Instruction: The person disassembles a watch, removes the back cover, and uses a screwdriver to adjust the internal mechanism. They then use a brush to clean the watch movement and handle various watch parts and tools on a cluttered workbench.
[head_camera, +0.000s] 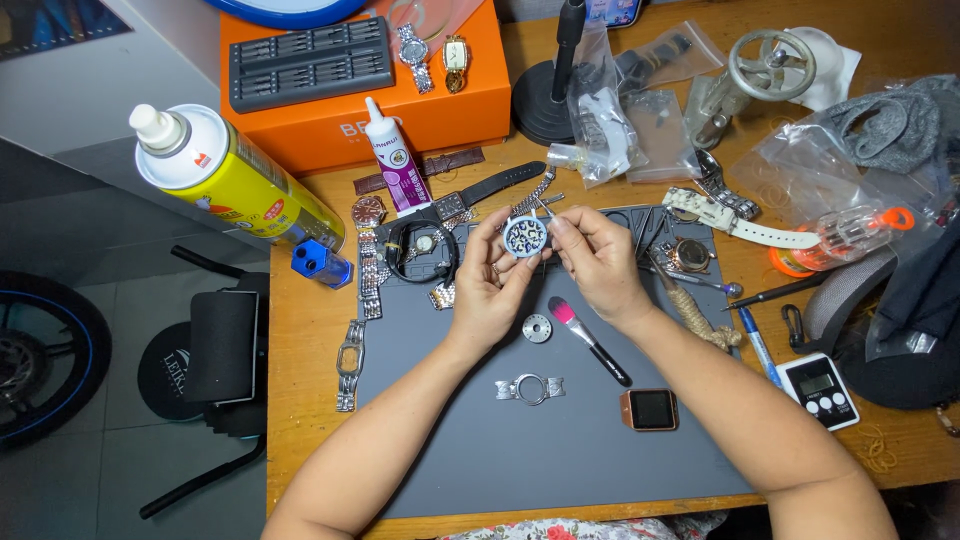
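Note:
My left hand (490, 285) and my right hand (598, 262) meet over the grey work mat (560, 440), both pinching a small round watch dial with a patterned face (525, 236). A thin metal tool tip (541, 207) sticks up from the right fingers at the dial's top edge. Below the hands on the mat lie a small round metal disc (537, 328), a pink-tipped brush (588, 340), a silver watch case ring with lugs (531, 388) and a square smartwatch body (650, 409).
An orange box (440, 110) with a screwdriver-bit tray and two watches stands at the back. A yellow spray can (235, 180), glue bottle (395, 158), several watches and bands, plastic bags, a case press (755, 80), a digital timer (818, 390) and a pen surround the mat.

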